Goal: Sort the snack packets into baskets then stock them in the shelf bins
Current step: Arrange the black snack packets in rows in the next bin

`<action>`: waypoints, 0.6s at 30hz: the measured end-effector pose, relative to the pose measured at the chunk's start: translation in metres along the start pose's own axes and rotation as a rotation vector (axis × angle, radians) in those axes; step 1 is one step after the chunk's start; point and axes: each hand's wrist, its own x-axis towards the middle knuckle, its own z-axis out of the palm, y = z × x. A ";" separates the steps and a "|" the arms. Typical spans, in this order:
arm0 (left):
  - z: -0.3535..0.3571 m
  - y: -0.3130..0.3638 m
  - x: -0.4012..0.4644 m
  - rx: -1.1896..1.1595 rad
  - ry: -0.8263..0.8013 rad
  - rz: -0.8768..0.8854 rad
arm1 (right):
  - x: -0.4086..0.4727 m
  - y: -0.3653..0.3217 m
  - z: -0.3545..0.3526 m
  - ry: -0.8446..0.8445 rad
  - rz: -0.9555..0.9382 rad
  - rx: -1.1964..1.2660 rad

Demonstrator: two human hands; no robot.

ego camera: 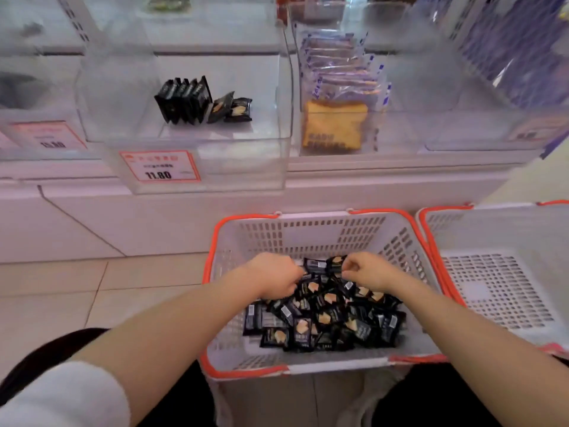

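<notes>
A white basket (311,232) with an orange rim sits on the floor in front of me, holding a heap of several small black snack packets (326,318). My left hand (274,277) reaches into the heap with curled fingers gripping packets at its far left. My right hand (366,272) pinches a black packet (334,262) at the heap's far edge. Above, a clear shelf bin (191,167) holds a short upright row of the same black packets (184,100) and two loose ones beside it.
A second white basket (492,235) stands to the right, nothing showing inside. The neighbouring clear bin (400,143) holds blue-wrapped packets and a yellow toast-like packet (334,126). A price tag (160,166) reads 11.80. The white shelf base and tiled floor lie to the left.
</notes>
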 end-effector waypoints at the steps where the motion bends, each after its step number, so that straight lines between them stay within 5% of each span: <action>1: 0.018 0.005 0.009 -0.017 -0.052 -0.015 | 0.004 0.012 0.010 -0.044 0.041 -0.052; 8: 0.110 0.023 0.063 -0.183 -0.215 -0.158 | 0.039 0.073 0.074 -0.194 0.073 -0.289; 18: 0.171 0.039 0.100 -0.431 -0.367 -0.194 | 0.087 0.130 0.090 -0.025 0.159 -0.340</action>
